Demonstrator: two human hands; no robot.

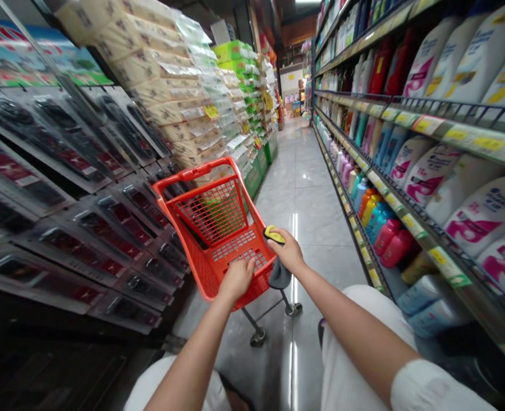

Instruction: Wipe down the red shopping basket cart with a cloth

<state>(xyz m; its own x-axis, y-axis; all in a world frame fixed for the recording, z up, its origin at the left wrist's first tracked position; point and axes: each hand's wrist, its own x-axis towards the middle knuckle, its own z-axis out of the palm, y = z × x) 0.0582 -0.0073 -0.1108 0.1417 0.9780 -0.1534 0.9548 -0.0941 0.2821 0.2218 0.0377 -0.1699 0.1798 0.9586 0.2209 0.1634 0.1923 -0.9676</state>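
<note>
A red plastic shopping cart [222, 268] with grid walls is seen in the middle of the frame, a bit to the left, set on small dark wheels [258, 338]. Its near edge is partly hidden by the left hand [239, 278], which is laid there with bent fingers; how tightly it is pressed cannot be told. By the right hand [289, 251], a small yellow and black thing [273, 235] is pinched at the cart's near right corner. Under it, a soft dark grey thing [280, 276] is seen.

The left of the frame is filled by clear plastic packs [107, 217] with dark things inside, hung in rows, and the cart's left side is seen close by them. At the upper left, tan wrapped packs [158, 74] are piled high, and bright green packs [231, 52] are stacked past them. The right side is taken up by long dark shelves [458, 135] edged with yellow price tags. White bottles with pink labels [488, 211] are lined up there.

The floor [310, 197] is covered in shiny grey tiles, and a narrow path is left between both sides.
</note>
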